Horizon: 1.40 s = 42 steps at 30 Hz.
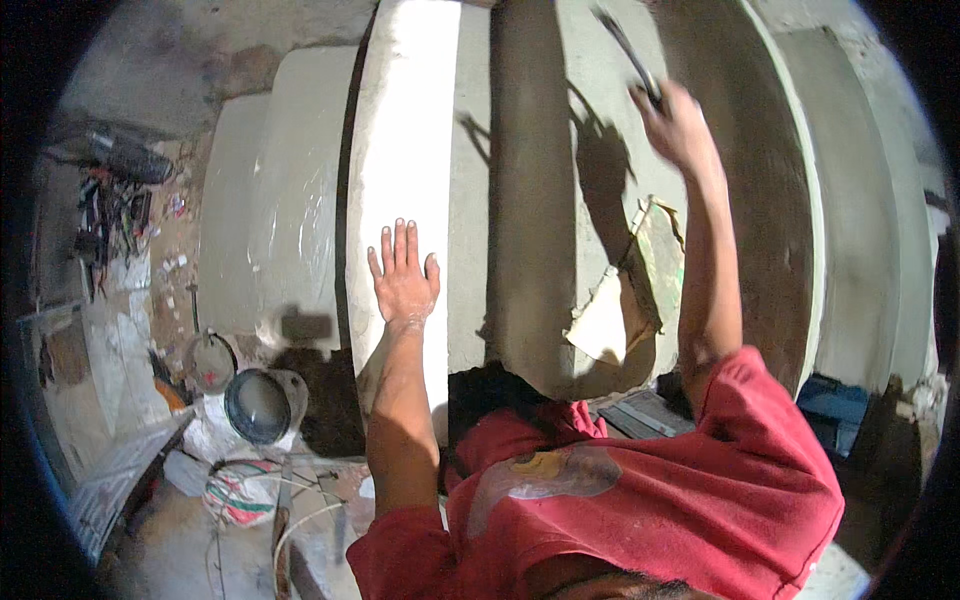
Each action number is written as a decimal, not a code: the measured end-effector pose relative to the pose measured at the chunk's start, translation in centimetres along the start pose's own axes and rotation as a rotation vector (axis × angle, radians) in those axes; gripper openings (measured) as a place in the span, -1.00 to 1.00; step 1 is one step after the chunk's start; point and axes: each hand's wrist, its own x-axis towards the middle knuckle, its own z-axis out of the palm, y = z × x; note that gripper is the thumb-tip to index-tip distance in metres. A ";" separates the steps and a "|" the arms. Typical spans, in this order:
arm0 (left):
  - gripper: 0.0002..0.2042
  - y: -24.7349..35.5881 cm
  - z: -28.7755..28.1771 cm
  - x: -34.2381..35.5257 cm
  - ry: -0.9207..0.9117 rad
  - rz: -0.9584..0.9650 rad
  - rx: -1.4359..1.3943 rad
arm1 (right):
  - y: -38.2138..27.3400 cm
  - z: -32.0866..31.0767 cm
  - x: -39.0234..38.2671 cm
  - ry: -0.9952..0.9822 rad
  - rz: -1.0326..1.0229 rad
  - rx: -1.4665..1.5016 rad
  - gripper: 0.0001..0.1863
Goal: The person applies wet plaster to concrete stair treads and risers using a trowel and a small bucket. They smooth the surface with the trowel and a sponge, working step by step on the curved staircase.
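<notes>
My left hand (405,280) rests palm down, fingers spread, on a long, brightly lit pale plastered band (410,120) of a stepped surface. At upper right, my right hand (672,130) grips a long, slim dark tool (625,45), raised over a grey plastered band (610,50); the hand is slightly blurred, and the tool's shadow falls on the surface. Below it lies a torn, pale sheet (605,310) with a greenish part, its material unclear.
Further grey plastered steps (275,200) flank both sides. At left are piled dark tools (115,220), a round dark container (258,405), a rounded pan (208,362) and looped cable (300,530). A blue object (830,410) sits low at right.
</notes>
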 end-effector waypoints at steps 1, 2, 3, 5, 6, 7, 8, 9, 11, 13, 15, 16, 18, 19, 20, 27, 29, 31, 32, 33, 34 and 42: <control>-0.33 0.0 0.0 0.0 0.004 -0.006 0.017 | 0.7 -1.6 -4.1 -0.116 0.226 -0.008 -0.54; -0.33 0.0 0.0 -0.1 0.033 0.009 0.033 | 1.0 -2.5 -8.9 -0.088 0.307 -0.015 -0.54; -0.33 -0.1 0.1 -0.2 0.013 0.006 0.053 | 1.5 -3.3 -12.1 -0.192 0.444 -0.123 -0.55; -0.33 0.0 0.5 -0.2 0.057 0.017 0.068 | 2.2 -3.9 -17.9 -0.217 0.480 -0.260 -0.50; -0.32 0.1 0.6 -0.2 0.068 0.024 0.097 | 2.5 -3.8 -20.0 -0.224 0.504 -0.248 -0.49; -0.32 0.1 0.8 0.0 0.078 0.034 0.067 | 2.6 -3.6 -21.7 -0.238 0.549 -0.240 -0.47; -0.31 0.2 0.8 0.0 0.087 0.039 0.052 | 2.6 -3.4 -23.2 -0.215 0.543 -0.229 -0.46; -0.31 0.1 0.9 -0.2 0.057 0.024 0.066 | 2.4 -3.1 -24.4 -0.199 0.543 -0.219 -0.45; -0.37 -0.1 0.8 -1.4 0.227 0.131 -0.170 | 1.6 -3.0 -26.1 -0.157 0.572 -0.213 -0.45; -0.41 -1.8 0.0 -3.0 0.212 0.120 -0.310 | -0.5 -3.0 -27.0 -0.047 0.506 -0.221 -0.47; -0.48 -3.5 0.3 -9.4 0.481 0.053 -0.414 | -3.2 -3.7 -28.8 0.242 0.356 -0.161 -0.63; -0.48 -4.8 0.3 -13.0 0.508 -0.063 -0.516 | -5.1 -4.2 -30.7 0.351 0.229 0.013 -0.73; -0.44 -6.6 1.0 -19.6 0.566 -0.456 -0.478 | -9.7 -3.6 -35.5 0.238 0.075 0.344 -0.88; -0.41 -7.8 1.7 -22.5 0.438 -0.628 -0.512 | -12.1 -2.1 -38.2 0.088 0.015 0.478 -0.90; -0.43 -8.4 2.6 -24.3 0.381 -0.818 -0.588 | -14.5 -0.3 -40.9 -0.084 0.020 0.615 -0.91; -0.53 -11.0 6.1 -27.5 0.094 -0.701 -0.767 | -22.5 20.4 -50.8 -0.529 0.483 0.643 -0.43; -0.55 -10.7 6.1 -27.5 0.114 -0.707 -0.792 | -22.5 23.9 -51.9 -0.600 0.586 0.805 -0.31; -0.58 -10.4 5.8 -27.4 0.125 -0.706 -0.764 | -22.9 26.2 -52.7 -0.578 0.557 0.865 -0.39; -0.58 -10.3 5.7 -27.4 0.118 -0.703 -0.749 | -23.0 26.8 -53.1 -0.606 0.585 0.892 -0.40; -0.57 -10.3 5.6 -27.4 0.114 -0.700 -0.734 | -23.1 27.2 -53.4 -0.656 0.645 0.906 -0.41; -0.57 -10.3 5.5 -27.3 0.106 -0.696 -0.725 | -23.2 27.5 -53.7 -0.607 0.603 0.889 -0.42; -0.55 -10.3 5.2 -27.3 0.090 -0.676 -0.712 | -23.7 27.1 -53.6 -0.594 0.686 0.900 -0.52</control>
